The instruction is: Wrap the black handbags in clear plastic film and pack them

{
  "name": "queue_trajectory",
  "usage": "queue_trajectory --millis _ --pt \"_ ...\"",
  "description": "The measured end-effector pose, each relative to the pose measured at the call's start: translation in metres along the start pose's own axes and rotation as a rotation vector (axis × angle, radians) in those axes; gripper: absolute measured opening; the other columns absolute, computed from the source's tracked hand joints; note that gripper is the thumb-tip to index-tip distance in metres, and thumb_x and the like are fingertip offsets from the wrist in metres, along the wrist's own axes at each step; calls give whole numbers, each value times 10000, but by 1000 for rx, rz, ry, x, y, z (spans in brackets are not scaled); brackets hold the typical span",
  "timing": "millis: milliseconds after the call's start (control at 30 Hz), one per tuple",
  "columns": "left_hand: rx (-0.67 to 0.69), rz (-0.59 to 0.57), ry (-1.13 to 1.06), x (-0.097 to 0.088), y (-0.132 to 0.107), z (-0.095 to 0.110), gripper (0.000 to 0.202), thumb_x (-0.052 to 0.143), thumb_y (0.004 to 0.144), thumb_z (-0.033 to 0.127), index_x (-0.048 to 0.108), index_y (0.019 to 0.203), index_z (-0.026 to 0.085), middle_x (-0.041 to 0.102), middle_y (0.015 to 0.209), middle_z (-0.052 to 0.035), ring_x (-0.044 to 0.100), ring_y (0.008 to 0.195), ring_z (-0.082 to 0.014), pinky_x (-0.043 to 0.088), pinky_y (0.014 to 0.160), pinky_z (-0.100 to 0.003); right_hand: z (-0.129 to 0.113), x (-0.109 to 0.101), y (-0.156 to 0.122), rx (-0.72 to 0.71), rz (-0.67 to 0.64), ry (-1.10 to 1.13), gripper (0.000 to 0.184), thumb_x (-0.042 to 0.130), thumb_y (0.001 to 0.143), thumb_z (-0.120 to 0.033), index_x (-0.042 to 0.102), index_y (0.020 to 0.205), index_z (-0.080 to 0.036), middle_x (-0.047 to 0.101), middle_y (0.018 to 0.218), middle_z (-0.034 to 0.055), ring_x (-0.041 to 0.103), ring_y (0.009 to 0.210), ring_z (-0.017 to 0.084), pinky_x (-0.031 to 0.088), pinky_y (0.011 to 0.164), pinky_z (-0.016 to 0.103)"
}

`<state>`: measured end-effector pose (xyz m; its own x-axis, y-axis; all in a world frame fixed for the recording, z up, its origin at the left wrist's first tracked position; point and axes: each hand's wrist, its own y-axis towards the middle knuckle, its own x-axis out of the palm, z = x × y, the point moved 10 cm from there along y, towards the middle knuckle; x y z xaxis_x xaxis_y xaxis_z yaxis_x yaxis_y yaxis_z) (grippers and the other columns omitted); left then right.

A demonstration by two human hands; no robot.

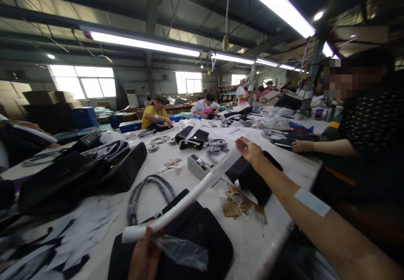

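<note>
A long white strip point(186, 202), rolled into a tube at its near end and flatter and see-through at its far end, stretches between my hands. My left hand point(145, 252) is closed around the near end. At the far end my right hand point(251, 149) pinches the strip, arm stretched forward. Clear plastic film point(184, 252) hangs beside my left fingers. Under the strip lies a black bag point(202, 233) with grey wrapped handles point(151, 187) looping up behind it. A second black bag point(259, 179) lies below my right hand.
A grey tape dispenser point(198, 168) stands mid-table, with brown tags point(238, 206) and white cords nearer me. Black bags point(66, 179) and white paper strips point(83, 233) cover the left. A co-worker point(362, 116) stands close on the right; others work across the table.
</note>
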<state>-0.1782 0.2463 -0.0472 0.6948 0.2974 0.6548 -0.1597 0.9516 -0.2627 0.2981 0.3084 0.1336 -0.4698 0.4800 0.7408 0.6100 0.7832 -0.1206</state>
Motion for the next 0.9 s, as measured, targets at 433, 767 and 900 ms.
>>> queue_trajectory --millis 433,767,900 --pt "-37 87 -121 -4 -2 2 168 465 921 45 614 915 123 674 821 -28 667 653 -114 596 632 -184 95 -78 -90 364 -156 -5 387 663 851 -493 594 1049 -167 677 1063 122 683 978 220 566 830 373" --pt "117 -128 59 9 13 -18 633 962 391 397 650 889 162 590 557 52 520 465 -88 433 448 -172 235 30 -196 525 -576 -230 568 927 508 -384 660 935 -122 727 911 96 683 849 252 557 766 426" --pt "137 -220 131 19 3 -14 556 917 490 463 681 883 148 625 654 17 470 446 -63 374 443 -183 173 31 -146 296 -460 -254 519 910 515 -442 662 840 -121 731 800 67 682 718 202 584 654 342"
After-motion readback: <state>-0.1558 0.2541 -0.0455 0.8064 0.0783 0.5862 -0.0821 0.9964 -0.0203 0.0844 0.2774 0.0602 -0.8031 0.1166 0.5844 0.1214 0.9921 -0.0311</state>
